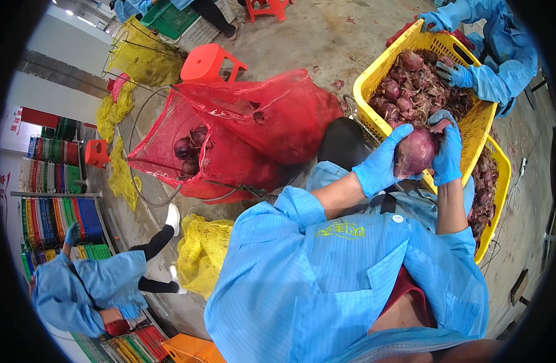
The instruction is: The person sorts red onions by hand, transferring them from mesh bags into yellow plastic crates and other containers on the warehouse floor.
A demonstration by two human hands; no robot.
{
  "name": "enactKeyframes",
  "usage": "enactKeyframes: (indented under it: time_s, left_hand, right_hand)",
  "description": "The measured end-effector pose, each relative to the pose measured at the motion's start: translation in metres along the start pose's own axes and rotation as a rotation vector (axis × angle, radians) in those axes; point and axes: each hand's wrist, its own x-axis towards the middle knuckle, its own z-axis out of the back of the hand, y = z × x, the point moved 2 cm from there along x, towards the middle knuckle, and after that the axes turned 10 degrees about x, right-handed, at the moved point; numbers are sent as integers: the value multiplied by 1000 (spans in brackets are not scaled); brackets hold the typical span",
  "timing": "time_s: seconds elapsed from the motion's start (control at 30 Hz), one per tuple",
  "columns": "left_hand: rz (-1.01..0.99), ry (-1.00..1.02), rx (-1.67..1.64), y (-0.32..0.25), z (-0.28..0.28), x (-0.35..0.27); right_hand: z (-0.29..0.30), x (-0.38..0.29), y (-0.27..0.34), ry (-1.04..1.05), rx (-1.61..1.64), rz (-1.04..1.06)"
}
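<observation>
In front of my chest, a large red onion (414, 152) is held between my two hands, both in blue gloves. The palm and fingers of my left hand (381, 159) support its left side. On the other side, my right hand (447, 152) grips the onion, with a flap of purplish skin (440, 125) between its fingers. Just beyond is a tilted yellow plastic crate (366, 88) with red onions (404, 103) and loose dry skins inside. A co-worker's gloved hand (459, 75) reaches into that crate, while their other hand (434, 22) rests at its rim.
Left of my knee, a red mesh sack (278, 113) holds onions around a metal hoop (135, 131). Another yellow crate (499, 156) sits below the tilted one. A red stool (203, 63) and yellow mesh sacks (203, 254) are on the floor. A person (89, 286) stands by stacked crates (62, 218).
</observation>
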Motion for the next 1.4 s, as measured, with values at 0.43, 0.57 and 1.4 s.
enactKeyframes:
  time_s: [0.43,0.57,1.4]
  left_hand:
    - [-99,137,121,-11,-21,-39]
    - [-418,38,244,-80,-1,-89]
    - [-759,-477,970,-110,64,81]
  right_hand:
    - [87,15,81,66,-293,420]
    - [321,68,184,20,464,151]
    - [59,84,-19,728,-1408,320]
